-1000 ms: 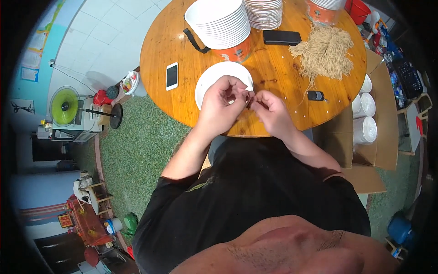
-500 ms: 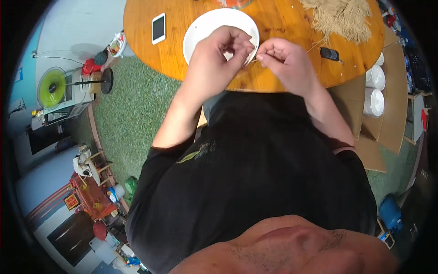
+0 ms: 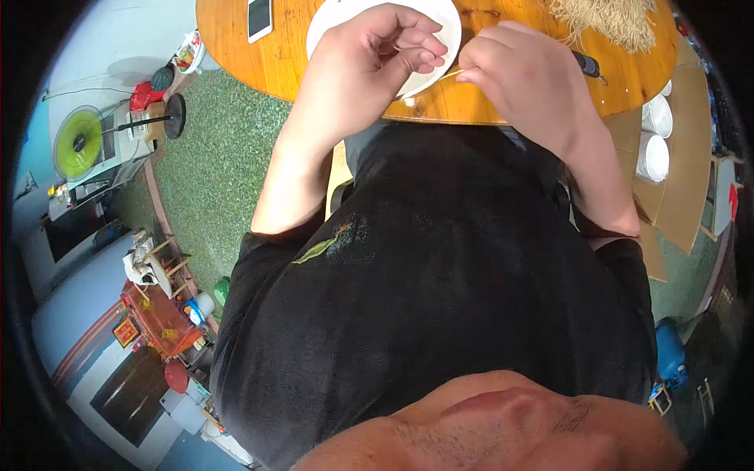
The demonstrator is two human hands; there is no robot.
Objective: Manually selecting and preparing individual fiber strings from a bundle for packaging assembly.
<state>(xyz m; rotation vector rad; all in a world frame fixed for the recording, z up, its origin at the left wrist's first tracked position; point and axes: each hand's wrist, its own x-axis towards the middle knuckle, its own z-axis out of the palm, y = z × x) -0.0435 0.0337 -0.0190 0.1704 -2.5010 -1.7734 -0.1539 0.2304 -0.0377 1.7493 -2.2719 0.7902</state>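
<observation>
A thin pale strand of yarn (image 3: 450,75) stretches between my two hands over the near edge of a round wooden table (image 3: 463,112). My left hand (image 3: 377,59) is above a white plate (image 3: 334,11), its fingers curled and the thumb pressed to the fingertips at one end of the strand. At the other end my right hand (image 3: 534,82) is closed in a pinch, knuckles turned up, so its fingertips are partly hidden. Beyond the right hand, a loose bundle of beige yarn (image 3: 609,20) lies on the table.
A white phone (image 3: 260,19) lies at the table's left. Beside my right hand is a dark key fob (image 3: 587,64). White round containers (image 3: 653,157) stand with cardboard (image 3: 682,149) at right. A green fan (image 3: 79,143) stands on the left.
The view has shifted, so the table sits higher in the picture. My right hand has turned more knuckles-up, hiding its fingertips, and the strand shows between the hands.
</observation>
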